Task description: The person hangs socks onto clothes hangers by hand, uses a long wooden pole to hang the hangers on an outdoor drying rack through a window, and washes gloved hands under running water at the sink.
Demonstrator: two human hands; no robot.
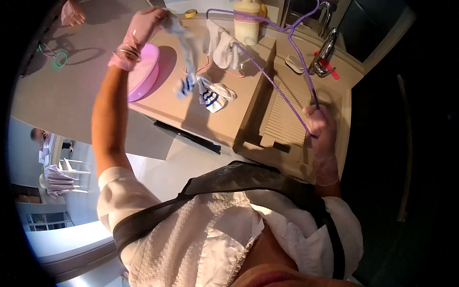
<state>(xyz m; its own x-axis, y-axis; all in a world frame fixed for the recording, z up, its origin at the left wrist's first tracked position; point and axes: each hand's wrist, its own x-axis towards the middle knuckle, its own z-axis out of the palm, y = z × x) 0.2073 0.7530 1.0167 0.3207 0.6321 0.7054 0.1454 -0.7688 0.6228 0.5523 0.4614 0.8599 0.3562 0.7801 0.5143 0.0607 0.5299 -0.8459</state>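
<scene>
My left hand [144, 29], in a clear pinkish glove, is raised above the pink basin [152, 71], its fingers closed on a blurred white sock [187, 45] with blue stripes that hangs down. My right hand [321, 125], gloved too, grips one end of a purple hanger [277, 88] over the sink. A white sock [224, 50] drapes over the hanger's far part. On the counter below lies another white sock [210, 98] with blue stripes, close to the hanging sock's lower end.
The sink [287, 115] has a ribbed board, with a faucet [327, 52] and a white brush [295, 63] behind it. A pump bottle [247, 24] and a tape roll [191, 13] stand at the back. Another glove-like shape [72, 13] shows top left.
</scene>
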